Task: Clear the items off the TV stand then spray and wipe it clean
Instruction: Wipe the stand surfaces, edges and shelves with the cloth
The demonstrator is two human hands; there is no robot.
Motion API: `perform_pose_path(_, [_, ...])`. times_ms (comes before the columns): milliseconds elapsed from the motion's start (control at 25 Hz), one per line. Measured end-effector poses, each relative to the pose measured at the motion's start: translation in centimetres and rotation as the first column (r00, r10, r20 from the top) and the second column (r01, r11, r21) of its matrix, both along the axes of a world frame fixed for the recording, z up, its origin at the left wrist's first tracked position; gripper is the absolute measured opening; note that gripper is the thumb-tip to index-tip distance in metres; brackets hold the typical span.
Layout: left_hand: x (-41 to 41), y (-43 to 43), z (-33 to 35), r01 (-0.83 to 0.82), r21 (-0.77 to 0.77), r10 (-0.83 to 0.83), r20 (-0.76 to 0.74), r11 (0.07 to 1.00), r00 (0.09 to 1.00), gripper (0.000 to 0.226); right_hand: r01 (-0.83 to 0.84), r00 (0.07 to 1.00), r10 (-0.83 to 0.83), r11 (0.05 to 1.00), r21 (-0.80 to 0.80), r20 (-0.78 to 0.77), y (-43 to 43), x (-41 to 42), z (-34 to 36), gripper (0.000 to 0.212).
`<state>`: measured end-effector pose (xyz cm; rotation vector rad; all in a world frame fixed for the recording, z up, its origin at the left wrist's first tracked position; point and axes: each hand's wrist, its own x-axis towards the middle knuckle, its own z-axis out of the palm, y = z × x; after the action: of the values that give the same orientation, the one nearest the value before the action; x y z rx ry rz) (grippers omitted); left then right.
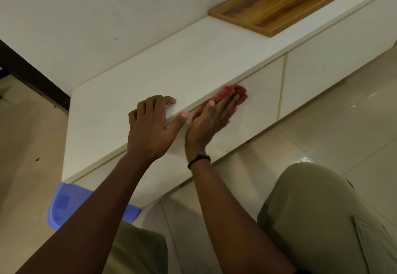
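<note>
While two hands work, one cloth [227,97] wipes

pretty dim warm indoor light, soft glare patches on the floor tiles [305,157] at right, right hand [211,121] and red cloth [238,93] motion-blurred, TV stand [150,76] edges bowed by wide-angle lens

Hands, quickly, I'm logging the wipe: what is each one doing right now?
Left hand: open, braced on the TV stand edge.
Right hand: flat, pressing the red cloth against the stand's front.
</note>
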<state>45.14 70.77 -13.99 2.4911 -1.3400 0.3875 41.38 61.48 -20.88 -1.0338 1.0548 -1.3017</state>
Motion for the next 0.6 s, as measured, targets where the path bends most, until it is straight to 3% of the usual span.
perform_pose_path(120, [0.0, -0.1, 0.1, -0.012, 0.004, 0.012, -0.016, 1.0, 1.0, 0.067, -0.083, 0.976, -0.018, 0.89, -0.448, -0.216, 4.0, 1.2, 0.4, 0.058])
perform_pose_path(240, [-0.2, -0.2, 0.2, -0.044, 0.047, 0.044, 0.015, 0.998, 0.999, 0.074, -0.195, 0.929, -0.056, 0.765, -0.614, -0.365, 4.7, 1.3, -2.5, 0.063])
perform_pose_path(320, [-0.2, -0.1, 0.1, -0.031, 0.039, 0.031, 0.009, 0.999, 0.999, 0.074, -0.171, 0.918, -0.101, 0.773, -0.611, -0.385, 3.6, 1.3, -2.7, 0.062])
perform_pose_path(400, [-0.2, 0.0, 0.1, -0.01, 0.015, 0.01, -0.003, 1.0, 1.0, 0.071, -0.099, 0.924, -0.118, 0.845, -0.526, -0.363, 1.7, 1.1, -1.7, 0.058])
perform_pose_path(600, [-0.2, 0.0, 0.1, -0.006, -0.013, 0.006, 0.019, 1.0, 1.0, 0.069, 0.077, 0.995, -0.085, 0.988, -0.132, -0.052, -4.2, -0.4, -0.2, 0.058])
